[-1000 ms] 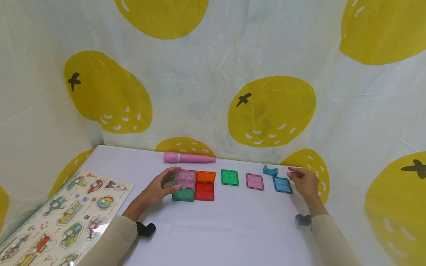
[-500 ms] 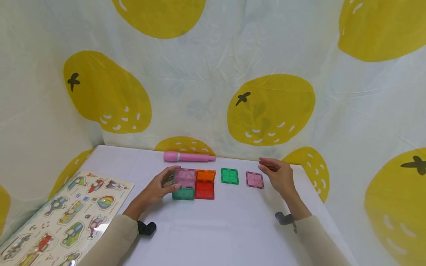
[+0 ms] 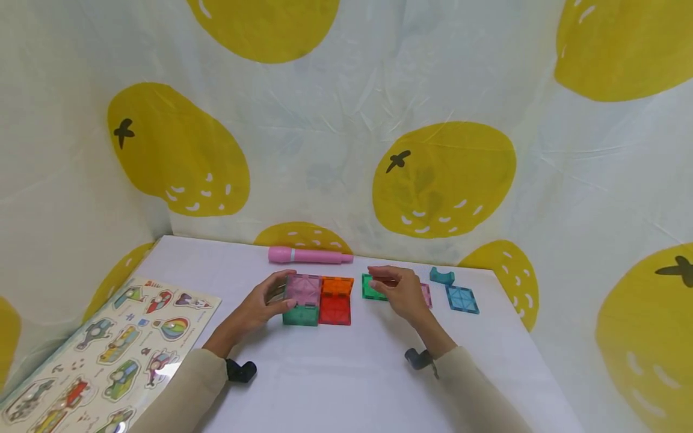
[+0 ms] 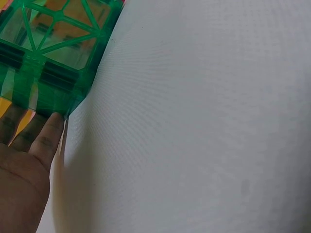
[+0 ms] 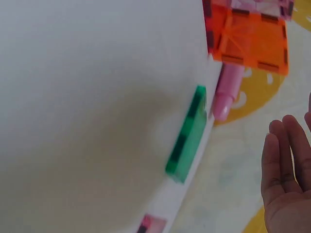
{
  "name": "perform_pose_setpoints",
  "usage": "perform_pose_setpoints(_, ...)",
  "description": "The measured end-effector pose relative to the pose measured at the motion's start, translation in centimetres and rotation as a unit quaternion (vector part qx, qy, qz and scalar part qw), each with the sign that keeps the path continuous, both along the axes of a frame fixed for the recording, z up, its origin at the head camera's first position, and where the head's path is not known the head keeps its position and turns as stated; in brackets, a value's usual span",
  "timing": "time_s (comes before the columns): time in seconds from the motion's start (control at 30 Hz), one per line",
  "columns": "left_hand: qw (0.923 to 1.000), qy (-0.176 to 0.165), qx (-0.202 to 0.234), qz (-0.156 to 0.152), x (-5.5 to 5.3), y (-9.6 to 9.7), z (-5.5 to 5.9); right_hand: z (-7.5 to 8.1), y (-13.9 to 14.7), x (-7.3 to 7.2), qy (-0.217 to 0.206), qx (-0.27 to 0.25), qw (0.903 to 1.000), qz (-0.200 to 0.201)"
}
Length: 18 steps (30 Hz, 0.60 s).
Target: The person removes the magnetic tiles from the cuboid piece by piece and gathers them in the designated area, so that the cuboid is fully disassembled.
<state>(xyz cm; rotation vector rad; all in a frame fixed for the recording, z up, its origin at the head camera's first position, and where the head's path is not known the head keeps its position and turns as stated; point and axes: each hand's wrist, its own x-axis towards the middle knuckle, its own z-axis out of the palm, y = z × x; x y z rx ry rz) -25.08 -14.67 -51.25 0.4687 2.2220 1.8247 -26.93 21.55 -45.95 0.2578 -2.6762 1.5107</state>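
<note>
My left hand [image 3: 254, 310] holds the left side of a small build of magnetic tiles, thumb at the front, fingers behind. The build has a purple tile [image 3: 305, 290] on top, a green one [image 3: 301, 316] in front, and red [image 3: 335, 310] and orange [image 3: 337, 285] tiles beside them. In the left wrist view, fingertips touch a green tile [image 4: 58, 29]. Hovering over a loose green tile [image 3: 369, 290], my right hand [image 3: 403, 296] has extended fingers and partly covers a pink tile [image 3: 426, 294]. The right wrist view shows that hand [image 5: 289, 189] holding nothing.
A blue tile [image 3: 462, 299] and a teal arch-shaped block [image 3: 442, 276] lie to the right. Along the back edge lies a pink stick-like toy [image 3: 311, 255]. A picture puzzle board [image 3: 116, 355] covers the table's left side. Fruit-print cloth [image 3: 325, 180] hangs behind.
My right hand has swept left from beside the blue tile, past the pink tile, to the loose green one. The left hand has stayed on the tile build.
</note>
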Motion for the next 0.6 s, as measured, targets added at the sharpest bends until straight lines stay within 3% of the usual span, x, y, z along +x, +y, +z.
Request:
perform_pose_setpoints(0.2, 1.0000, 0.001, 0.001, 0.000, -0.1, 0.0, -0.2, -1.4, -2.7, -1.0, -0.015, -0.004, 0.9996, 0.024)
perform_pose_setpoints(0.6, 0.9999, 0.009, 0.008, -0.001, 0.0, 0.0, 0.0, -2.5, -4.1, -2.4, 0.007, 0.006, 0.9997, -0.025)
